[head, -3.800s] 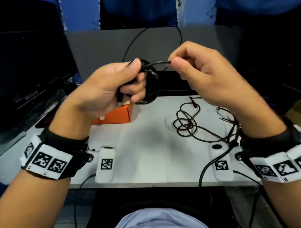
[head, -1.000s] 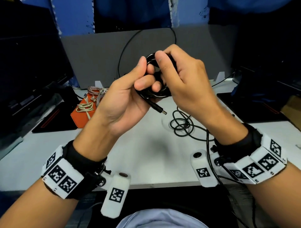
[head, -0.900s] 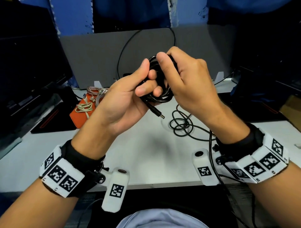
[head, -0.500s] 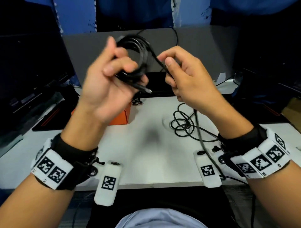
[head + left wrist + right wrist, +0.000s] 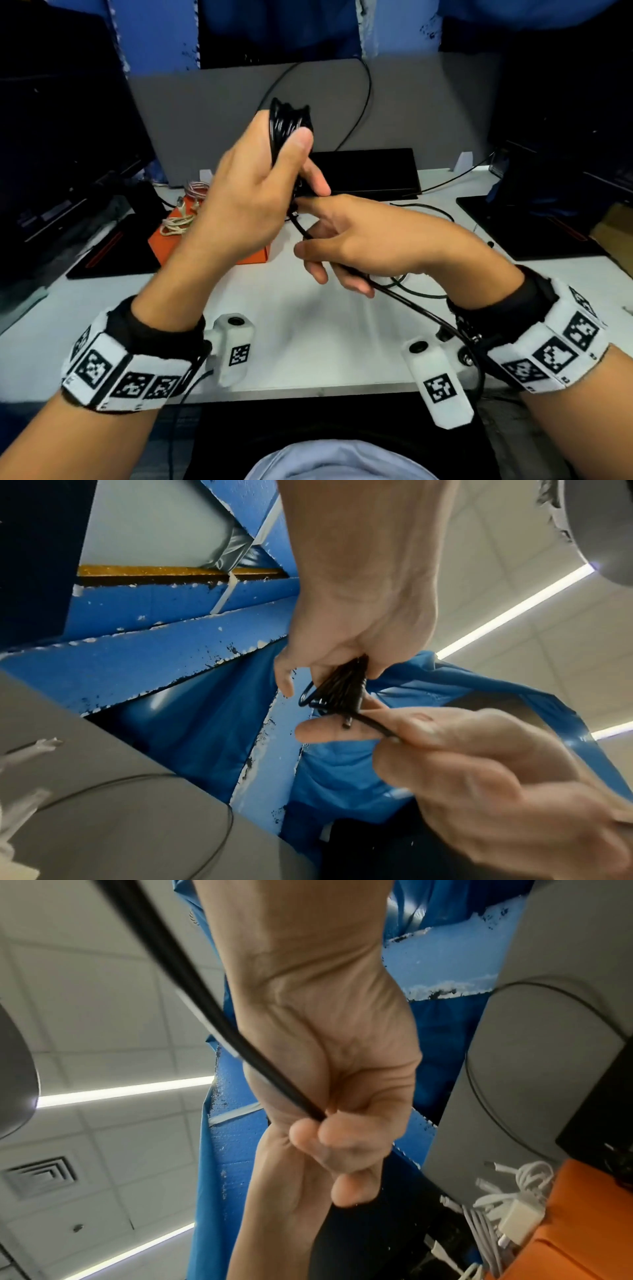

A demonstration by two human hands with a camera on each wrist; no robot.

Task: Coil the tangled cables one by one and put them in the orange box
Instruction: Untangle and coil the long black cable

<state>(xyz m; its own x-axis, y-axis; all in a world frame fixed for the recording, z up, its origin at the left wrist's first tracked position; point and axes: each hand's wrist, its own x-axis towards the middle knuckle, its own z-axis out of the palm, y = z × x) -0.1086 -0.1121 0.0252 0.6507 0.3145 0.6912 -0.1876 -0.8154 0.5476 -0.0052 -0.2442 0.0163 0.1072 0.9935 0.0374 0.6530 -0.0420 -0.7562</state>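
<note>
Both hands have shifted: the left hand (image 5: 253, 192) now clamps the black coil (image 5: 289, 118) upright, while the right hand (image 5: 356, 240) has dropped lower, pinching its tail to wrap it.

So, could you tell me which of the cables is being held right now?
The black coil, gripped by the left hand, its tail pinched by the right hand. The white cables lie in the orange box; another black one lies on the table.

A black coiled cable (image 5: 290, 127) is held upright above the table, behind it the orange box (image 5: 161, 246).
</note>
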